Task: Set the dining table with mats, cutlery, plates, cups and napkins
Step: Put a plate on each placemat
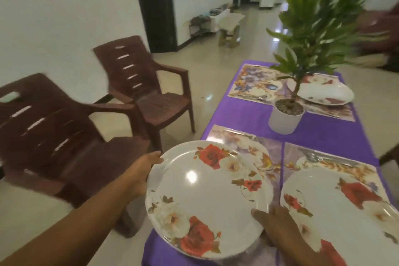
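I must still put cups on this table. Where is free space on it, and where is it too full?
Bare purple cloth lies between the far mats and the near mats, left of the white plant pot; another strip runs right of the pot. The near end is crowded: the left hand and right hand hold one plate beside a second plate.

Fingers of both hands hidden under the held plate [208,198]; right-hand plate [345,211] cut by frame edge.

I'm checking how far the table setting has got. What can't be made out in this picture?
- Far plate: partly behind the plant, blurred.
- Cutlery on the near mats: blurred, type unclear.
- Right hand: fingers hidden under the held plate.
- Right-hand plate: cut by the frame edge.
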